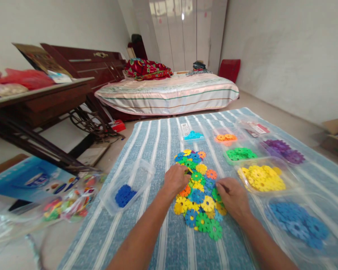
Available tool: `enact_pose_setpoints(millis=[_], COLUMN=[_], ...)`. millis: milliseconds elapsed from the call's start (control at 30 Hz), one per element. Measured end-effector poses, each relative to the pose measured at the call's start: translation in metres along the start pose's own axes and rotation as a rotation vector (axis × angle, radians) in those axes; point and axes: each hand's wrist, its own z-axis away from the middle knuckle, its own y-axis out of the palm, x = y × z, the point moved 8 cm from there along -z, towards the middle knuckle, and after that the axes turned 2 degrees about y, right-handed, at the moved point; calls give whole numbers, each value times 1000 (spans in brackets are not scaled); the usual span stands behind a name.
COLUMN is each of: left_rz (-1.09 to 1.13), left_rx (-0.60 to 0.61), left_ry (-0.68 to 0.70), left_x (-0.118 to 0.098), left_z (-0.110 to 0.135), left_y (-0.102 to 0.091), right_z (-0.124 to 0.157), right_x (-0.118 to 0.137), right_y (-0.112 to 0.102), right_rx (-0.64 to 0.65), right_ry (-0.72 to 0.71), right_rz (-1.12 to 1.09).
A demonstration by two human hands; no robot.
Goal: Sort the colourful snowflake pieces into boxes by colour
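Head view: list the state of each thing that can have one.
Mixed pieces: heaped, loose
Left hand: curled, grip unclear
Right hand: curled, grip unclear
Leftmost container: open, partly filled
Yellow-piece container: open, heaped
Wardrobe doors: shut
Red floral bedding: bundled
Striped cloth: spread out

At ten o'clock on the pile of flower pieces (197,195), the left hand (176,179) obscures its fingertips, the right hand's (234,197) are partly hidden at three, both forearms (149,228) leave the frame toward seven and five, and the box label (261,128) is illegible.

Soft light, warped edges, glare on wardrobe (176,37)
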Motion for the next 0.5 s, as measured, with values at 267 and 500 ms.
enact_pose_setpoints(millis=[267,500], left_rz=[63,145], left_rx=[8,6], left_ry=[-26,-51], left_x=[1,7], left_z=[-11,-9], left_y=[10,9], right_z=[-1,-1], right_x=[1,1], right_y=[-1,-1], right_rx=[-14,-15], right_ry=[3,-1], right_rz=[-11,-16])
